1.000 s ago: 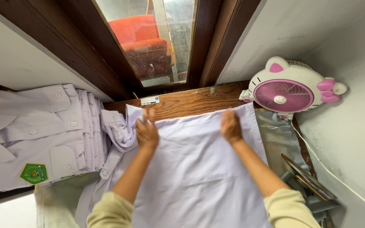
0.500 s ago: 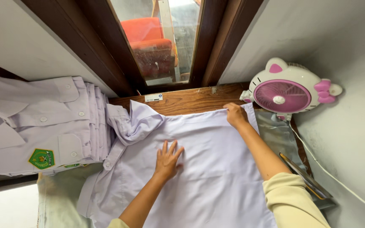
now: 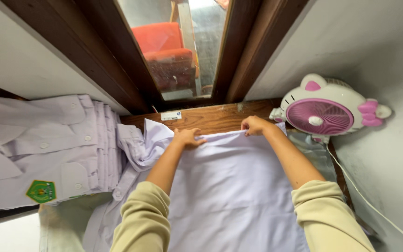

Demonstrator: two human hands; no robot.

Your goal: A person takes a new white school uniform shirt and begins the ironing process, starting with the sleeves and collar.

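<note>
– What is changing from the moment before?

– The left hand [image 3: 188, 137] is now lifted off the middle of the pale lilac shirt [image 3: 229, 186] and is pinching its far edge, fingers closed on the cloth. The right hand [image 3: 253, 125] is gripping the same edge nearby.

– Where is the shirt lying?

– It is spreading flat over the wooden table [image 3: 211, 119] below a window, probably held taut to keep the fold straight. A stack of folded shirts [image 3: 47, 149] is sitting to the left, a pink and white fan [image 3: 325, 114] to the right.
</note>
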